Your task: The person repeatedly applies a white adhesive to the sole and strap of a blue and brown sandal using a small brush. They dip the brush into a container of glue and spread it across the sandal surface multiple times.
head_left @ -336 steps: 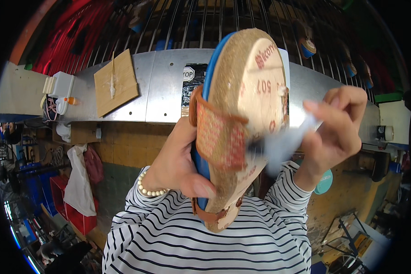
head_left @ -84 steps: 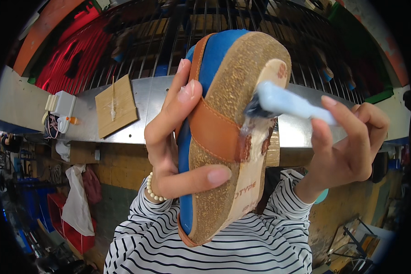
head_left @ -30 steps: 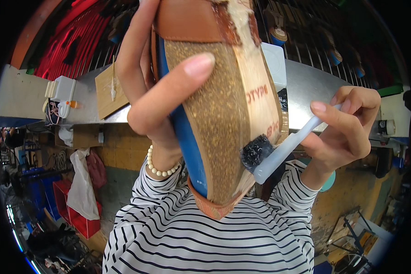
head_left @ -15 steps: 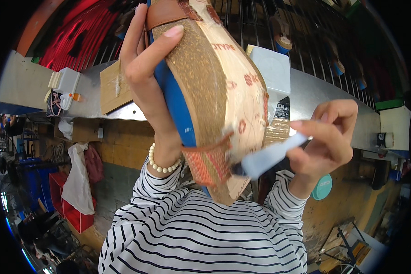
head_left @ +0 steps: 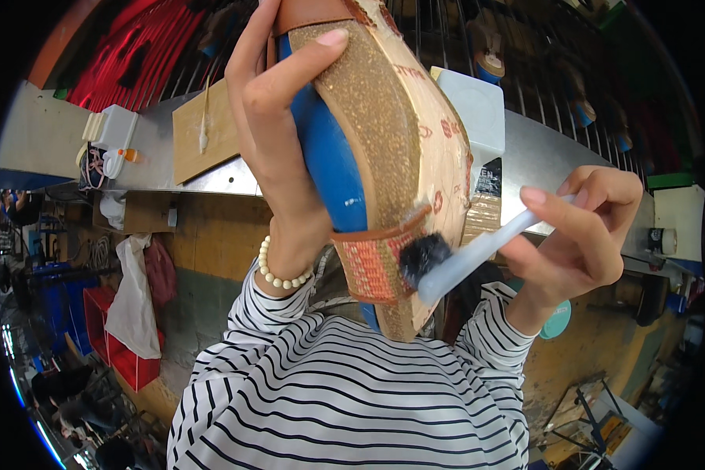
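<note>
My left hand (head_left: 278, 102) is closed around an unfinished sandal (head_left: 380, 117) on a blue shoe last (head_left: 329, 160), held up and tilted, its underside partly toward me. The sandal has a cork-like edge, a pale printed bottom, a brown strap (head_left: 313, 16) at the top and a woven orange strap (head_left: 374, 270) lower down. Between the fingers of my right hand (head_left: 583, 231) is a brush with a whitish handle (head_left: 478, 254). Its black bristles (head_left: 424, 257) touch the sandal where the woven strap wraps onto the bottom.
Beyond the sandal runs a metal bench (head_left: 533, 157) bearing a white container (head_left: 474, 113) and a brown board (head_left: 204, 129) with a thin white stick on it. Dark bars of a rack hold more shoes (head_left: 489, 63). Red crates (head_left: 133, 360) stand lower left.
The sandal and my left hand have shifted slightly right. My right hand has moved a little right, and the brush's bristles now lie on the edge of the woven strap.
</note>
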A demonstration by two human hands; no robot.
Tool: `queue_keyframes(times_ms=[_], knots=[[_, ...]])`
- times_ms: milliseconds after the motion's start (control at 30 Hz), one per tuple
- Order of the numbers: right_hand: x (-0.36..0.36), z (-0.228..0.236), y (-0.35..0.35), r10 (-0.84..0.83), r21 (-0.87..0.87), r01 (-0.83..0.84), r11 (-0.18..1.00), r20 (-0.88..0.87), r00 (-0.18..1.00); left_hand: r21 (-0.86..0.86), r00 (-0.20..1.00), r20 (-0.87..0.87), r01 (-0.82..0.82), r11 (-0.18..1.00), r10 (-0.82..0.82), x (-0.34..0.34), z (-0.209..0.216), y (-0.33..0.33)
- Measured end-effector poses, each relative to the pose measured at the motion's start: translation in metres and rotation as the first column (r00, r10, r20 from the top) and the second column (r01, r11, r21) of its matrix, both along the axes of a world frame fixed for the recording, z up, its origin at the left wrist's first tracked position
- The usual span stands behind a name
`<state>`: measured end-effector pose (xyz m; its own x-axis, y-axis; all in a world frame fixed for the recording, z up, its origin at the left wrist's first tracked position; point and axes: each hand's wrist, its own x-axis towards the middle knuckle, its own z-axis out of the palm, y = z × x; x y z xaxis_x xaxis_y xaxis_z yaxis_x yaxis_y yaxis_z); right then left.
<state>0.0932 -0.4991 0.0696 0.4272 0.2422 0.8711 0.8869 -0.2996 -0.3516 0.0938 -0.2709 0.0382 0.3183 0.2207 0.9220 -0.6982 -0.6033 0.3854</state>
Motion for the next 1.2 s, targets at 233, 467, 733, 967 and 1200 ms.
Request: queue_keyframes(times_ms=[233,467,733,967,1200], knots=[[-0.005,-0.025,-0.015,0.050,0.089,-0.036,0.995,-0.157,0.986,0.041,0.998,0.015,-0.055,0.998,0.055,0.009,-0.013,0.022],[0.011,-0.080,-0.054,-0.595,-0.540,0.442,0.717,-0.144,0.791,-0.743,0.887,-0.016,0.298,0.599,-0.461,-0.033,-0.016,0.039],[0.002,-0.115,-0.062,-0.670,-0.534,0.508,0.676,-0.158,0.725,-0.533,0.949,-0.170,0.136,0.835,-0.264,-0.035,-0.026,0.100],[-0.025,-0.071,-0.019,-0.106,0.063,0.177,0.982,-0.590,0.800,0.069,0.928,-0.043,-0.366,0.928,0.369,-0.016,-0.032,0.058],[-0.033,-0.032,0.030,-0.131,0.081,0.158,0.984,-0.271,0.954,0.151,0.921,0.064,-0.390,0.908,0.385,-0.007,-0.010,0.045]])
